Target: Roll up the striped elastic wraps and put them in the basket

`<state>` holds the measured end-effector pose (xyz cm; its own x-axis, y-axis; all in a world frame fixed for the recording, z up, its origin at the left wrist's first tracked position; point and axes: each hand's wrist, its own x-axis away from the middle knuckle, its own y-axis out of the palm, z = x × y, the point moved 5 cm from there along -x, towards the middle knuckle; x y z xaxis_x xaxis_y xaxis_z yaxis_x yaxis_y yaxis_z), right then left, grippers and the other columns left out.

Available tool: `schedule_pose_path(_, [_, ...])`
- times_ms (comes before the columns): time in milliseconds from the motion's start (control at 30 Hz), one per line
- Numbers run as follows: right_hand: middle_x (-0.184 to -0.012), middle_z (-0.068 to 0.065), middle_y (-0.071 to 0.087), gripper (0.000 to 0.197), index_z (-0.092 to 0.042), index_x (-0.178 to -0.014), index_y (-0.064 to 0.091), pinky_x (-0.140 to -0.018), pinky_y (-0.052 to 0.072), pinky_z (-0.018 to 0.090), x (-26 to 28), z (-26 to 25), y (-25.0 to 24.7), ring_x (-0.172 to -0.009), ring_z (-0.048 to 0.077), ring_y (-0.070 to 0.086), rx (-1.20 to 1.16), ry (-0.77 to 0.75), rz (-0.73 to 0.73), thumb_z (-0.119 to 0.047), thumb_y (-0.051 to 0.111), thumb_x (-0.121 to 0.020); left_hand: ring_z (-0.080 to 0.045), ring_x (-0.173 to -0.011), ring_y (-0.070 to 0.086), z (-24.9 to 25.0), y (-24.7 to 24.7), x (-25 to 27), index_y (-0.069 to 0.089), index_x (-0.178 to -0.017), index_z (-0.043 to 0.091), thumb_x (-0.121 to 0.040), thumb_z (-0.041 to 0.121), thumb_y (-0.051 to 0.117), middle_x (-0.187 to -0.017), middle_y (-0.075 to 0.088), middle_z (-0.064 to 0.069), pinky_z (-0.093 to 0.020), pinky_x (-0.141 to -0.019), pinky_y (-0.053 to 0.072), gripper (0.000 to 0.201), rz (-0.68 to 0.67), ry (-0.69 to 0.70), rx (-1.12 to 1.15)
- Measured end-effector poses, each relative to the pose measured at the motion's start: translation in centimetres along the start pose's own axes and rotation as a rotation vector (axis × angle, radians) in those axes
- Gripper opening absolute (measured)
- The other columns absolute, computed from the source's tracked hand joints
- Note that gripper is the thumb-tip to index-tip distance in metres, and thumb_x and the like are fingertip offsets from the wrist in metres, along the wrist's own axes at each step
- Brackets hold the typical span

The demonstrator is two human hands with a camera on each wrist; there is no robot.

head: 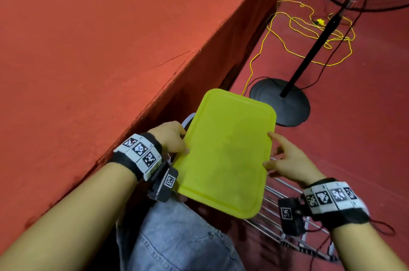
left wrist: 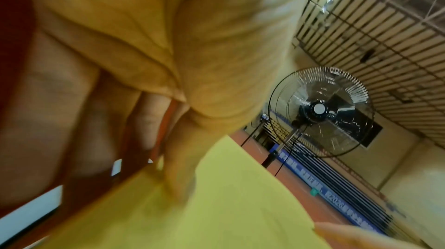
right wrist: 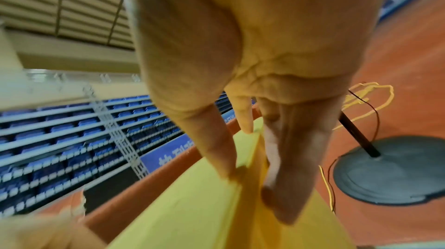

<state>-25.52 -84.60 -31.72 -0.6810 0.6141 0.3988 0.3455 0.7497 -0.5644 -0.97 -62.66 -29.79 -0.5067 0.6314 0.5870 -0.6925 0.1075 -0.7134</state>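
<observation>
I hold a lime-yellow plastic tray (head: 225, 153) by its two long sides, level with the table's edge. My left hand (head: 172, 140) grips the left rim, thumb on top (left wrist: 178, 167). My right hand (head: 285, 160) pinches the right rim, thumb above and fingers (right wrist: 277, 177) beneath. The tray (right wrist: 192, 205) hides most of a chrome wire basket (head: 274, 202) below it. A bit of black-and-white striped wrap (head: 329, 250) shows low beside the wire bars. A pale strip (head: 187, 121) pokes out behind my left hand.
The red table top (head: 88, 49) fills the left, its cloth side dropping to the floor. A black fan stand's base (head: 281, 102) and a tangled yellow cable (head: 309, 27) lie on the red floor to the right. My jeans leg (head: 177, 237) is below.
</observation>
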Motion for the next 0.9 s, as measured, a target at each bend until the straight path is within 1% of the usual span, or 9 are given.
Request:
schedule_pose_path(167, [-0.064,0.011,0.056,0.089,-0.028,-0.154,0.032,-0.071,0.059,0.060,0.4,0.9,0.7,-0.060,0.028,0.061,-0.175,0.009,0.013,0.012,0.069,-0.084,-0.022,-0.088,0.069,-1.4,0.6,0.6,0.071,-0.123,0.012,-0.081,0.029,0.083,-0.097,0.067,-0.005,-0.039,-0.080,0.061,0.047,0.065,-0.010,0.110])
schedule_pose_path(300, [-0.062,0.014,0.055,0.089,-0.027,-0.152,0.031,-0.055,0.060,0.040,0.1,0.6,0.5,-0.053,0.028,0.064,-0.296,0.035,-0.005,0.018,0.065,-0.084,-0.017,-0.080,0.066,-1.2,0.7,0.7,0.071,-0.122,0.013,-0.084,0.030,0.080,-0.098,0.068,-0.003,-0.030,-0.073,0.056,0.043,0.104,0.005,0.110])
schedule_pose_path(433, [-0.064,0.015,0.060,0.089,-0.017,-0.156,0.027,-0.053,0.058,0.035,0.6,0.8,0.6,-0.053,0.024,0.066,-0.350,0.058,0.033,0.018,0.066,-0.084,-0.020,-0.101,0.065,-0.8,0.8,1.3,0.070,-0.124,0.010,-0.088,0.030,0.075,-0.117,0.069,-0.006,-0.032,-0.086,0.054,0.041,0.148,0.041,0.061])
schedule_pose_path(533, [-0.056,0.009,0.064,0.086,-0.012,-0.156,0.028,-0.053,0.058,0.034,0.9,0.2,1.2,-0.054,0.026,0.068,-0.336,0.045,0.005,0.018,0.066,-0.084,-0.022,-0.092,0.066,-0.7,0.1,1.3,0.075,-0.107,0.013,-0.088,0.027,0.072,-0.103,0.071,-0.007,-0.033,-0.078,0.054,0.023,0.159,0.042,-0.016])
schedule_pose_path(600, [-0.053,0.006,0.063,0.083,-0.011,-0.154,0.029,-0.054,0.057,0.034,1.1,-0.5,2.0,-0.054,0.027,0.068,-0.311,0.006,0.002,0.017,0.066,-0.084,-0.021,-0.076,0.060,-1.3,-0.8,1.1,0.066,-0.085,0.022,-0.086,0.023,0.069,-0.084,0.065,-0.005,-0.034,-0.069,0.051,0.003,0.202,0.000,-0.062])
schedule_pose_path(767, [-0.055,0.009,0.063,0.081,-0.015,-0.155,0.029,-0.060,0.059,0.036,1.1,-3.0,4.1,-0.061,0.031,0.069,-0.264,-0.063,-0.003,0.014,0.065,-0.087,-0.023,-0.062,0.047,-3.0,-2.2,1.2,0.052,-0.071,0.019,-0.083,0.014,0.065,-0.065,0.050,-0.005,-0.034,-0.058,0.038,0.019,0.273,-0.040,-0.079])
schedule_pose_path(833, [-0.058,0.011,0.065,0.078,-0.011,-0.152,0.033,-0.057,0.059,0.036,0.4,-3.2,3.9,-0.059,0.029,0.069,-0.194,-0.027,0.018,0.012,0.067,-0.086,-0.024,-0.067,0.053,-3.2,-2.6,1.9,0.056,-0.076,0.021,-0.084,0.016,0.068,-0.071,0.054,-0.006,-0.033,-0.061,0.042,0.015,0.312,-0.038,-0.065])
schedule_pose_path(867, [-0.057,0.009,0.065,0.075,-0.011,-0.148,0.037,-0.059,0.060,0.040,0.2,-3.3,3.7,-0.058,0.027,0.069,-0.118,-0.006,0.015,0.008,0.070,-0.085,-0.026,-0.076,0.060,-3.3,-2.6,2.2,0.064,-0.087,0.022,-0.086,0.020,0.071,-0.080,0.061,-0.009,-0.034,-0.068,0.048,0.007,0.314,-0.028,-0.047])
schedule_pose_path(900, [-0.058,0.005,0.066,0.070,-0.013,-0.143,0.043,-0.064,0.061,0.045,0.1,-3.2,3.5,-0.058,0.025,0.069,-0.018,0.007,-0.006,0.000,0.075,-0.082,-0.028,-0.090,0.066,-3.5,-2.3,2.2,0.070,-0.106,0.018,-0.087,0.024,0.072,-0.098,0.069,-0.011,-0.036,-0.078,0.053,0.021,0.325,-0.017,-0.033])
